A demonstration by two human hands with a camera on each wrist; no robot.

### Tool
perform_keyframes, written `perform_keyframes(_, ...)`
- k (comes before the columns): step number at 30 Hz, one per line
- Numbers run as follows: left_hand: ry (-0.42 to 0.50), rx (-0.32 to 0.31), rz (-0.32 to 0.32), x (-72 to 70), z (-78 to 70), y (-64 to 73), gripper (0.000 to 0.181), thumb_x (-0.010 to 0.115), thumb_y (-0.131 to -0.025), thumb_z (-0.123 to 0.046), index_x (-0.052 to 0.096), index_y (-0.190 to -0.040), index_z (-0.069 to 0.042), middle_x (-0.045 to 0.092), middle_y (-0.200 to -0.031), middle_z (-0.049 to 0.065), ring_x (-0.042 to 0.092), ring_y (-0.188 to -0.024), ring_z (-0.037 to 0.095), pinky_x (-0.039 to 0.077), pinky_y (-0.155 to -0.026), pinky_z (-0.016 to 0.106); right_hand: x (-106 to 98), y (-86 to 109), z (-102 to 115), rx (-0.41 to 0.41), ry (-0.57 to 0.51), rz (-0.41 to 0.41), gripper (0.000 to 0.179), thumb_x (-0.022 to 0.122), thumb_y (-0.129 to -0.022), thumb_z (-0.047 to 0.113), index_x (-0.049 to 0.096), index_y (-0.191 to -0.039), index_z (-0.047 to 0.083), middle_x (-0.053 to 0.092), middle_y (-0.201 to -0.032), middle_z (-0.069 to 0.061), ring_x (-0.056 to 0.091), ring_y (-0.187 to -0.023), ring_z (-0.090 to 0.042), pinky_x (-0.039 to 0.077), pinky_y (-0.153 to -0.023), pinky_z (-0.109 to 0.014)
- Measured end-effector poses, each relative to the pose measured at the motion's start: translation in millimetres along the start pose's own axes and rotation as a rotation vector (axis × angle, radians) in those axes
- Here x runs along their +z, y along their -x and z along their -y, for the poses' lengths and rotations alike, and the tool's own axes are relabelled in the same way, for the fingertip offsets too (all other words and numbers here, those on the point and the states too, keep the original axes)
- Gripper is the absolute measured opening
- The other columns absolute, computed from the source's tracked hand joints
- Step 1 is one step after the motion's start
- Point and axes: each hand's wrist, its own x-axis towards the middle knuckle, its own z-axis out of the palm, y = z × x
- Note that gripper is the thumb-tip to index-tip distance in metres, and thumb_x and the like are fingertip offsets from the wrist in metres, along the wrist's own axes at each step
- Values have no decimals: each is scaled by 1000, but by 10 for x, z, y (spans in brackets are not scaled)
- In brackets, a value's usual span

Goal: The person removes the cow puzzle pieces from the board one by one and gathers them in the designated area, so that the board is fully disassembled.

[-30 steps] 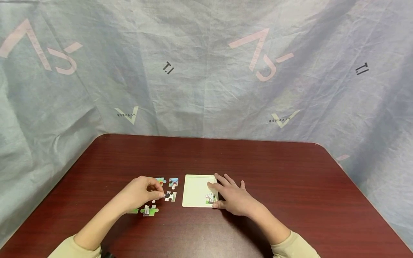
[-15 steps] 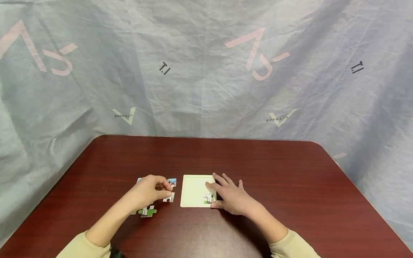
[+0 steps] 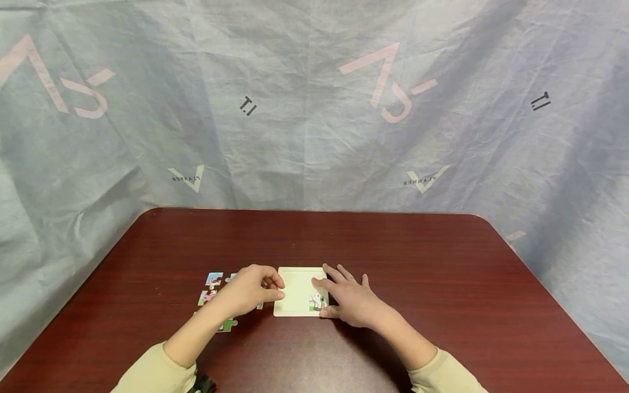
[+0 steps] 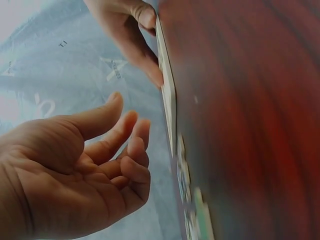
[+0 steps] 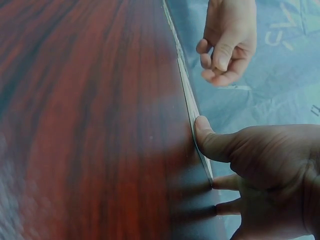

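Note:
My left hand [image 3: 251, 290] hovers at the left edge of a pale square puzzle tray [image 3: 295, 289]. In the left wrist view its thumb and loosely bent fingers [image 4: 137, 150] stand apart, and nothing shows between them. A jigsaw piece with a white animal on green [image 3: 315, 302] lies in the tray's near right corner. My right hand [image 3: 352, 297] rests on the tray's right side, thumb at the near corner, index finger over the inside, the other fingers spread at and beyond the edge. Its thumb [image 5: 207, 139] presses the tray's edge in the right wrist view.
Several loose jigsaw pieces lie left of the tray, partly hidden under my left hand and forearm: a blue one [image 3: 214, 278], a pink one [image 3: 207, 297] and a green one [image 3: 229, 326]. The dark red table [image 3: 417, 251] ends at a grey cloth backdrop [image 3: 314, 109].
My left hand has moved right, from over the loose pieces to the tray's left edge, uncovering pieces at the far left. My right hand has stayed on the tray.

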Motion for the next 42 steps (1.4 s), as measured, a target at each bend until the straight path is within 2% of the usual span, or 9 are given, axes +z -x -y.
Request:
perform_keyframes(10,-13,10,33,320,-127,-161,14,83,-82,-7,70,-87,-10,61,-77,-4,57,-71,11,48,-69,32,6,5,-12,-3,24,-9,66,73,-89,39,51,-149,22,27,-164,-10,20,-150,-41,16,-103,-81)
perform_keyframes(20,-68,28,6,552,-187,-262,24,87,-76,-4,68,-91,-7,56,-75,-3,51,-69,11,44,-67,29,11,2,-25,-5,27,-17,65,75,-88,39,53,-147,21,28,-164,-10,21,-149,-42,16,-102,-82)
perform_keyframes(26,-104,12,-1,611,-250,-258,23,87,-74,-2,67,-85,-7,54,-75,-1,48,-68,11,42,-65,27,21,-8,-38,-13,26,-25,64,76,-88,39,54,-146,21,28,-164,-10,21,-149,-42,17,-101,-82)
perform_keyframes(34,-151,-36,-12,634,-293,-246,23,87,-77,-6,66,-86,-9,55,-78,-2,50,-71,12,44,-66,29,26,-19,-41,-12,24,-21,66,76,-88,38,53,-147,21,27,-164,-11,21,-149,-42,16,-101,-82)
perform_keyframes(37,-171,-26,-32,643,-305,-242,24,87,-78,-7,65,-86,-11,57,-79,-3,52,-71,11,45,-67,30,28,-16,-45,-12,19,-25,65,76,-88,38,54,-146,22,28,-163,-12,21,-149,-44,16,-101,-83)
perform_keyframes(42,-150,10,-74,650,-314,-225,23,83,-79,-3,62,-83,-11,58,-75,-5,52,-68,9,45,-64,28,31,-21,-51,-17,14,-27,63,76,-88,38,54,-146,23,28,-163,-13,21,-148,-44,17,-100,-83)
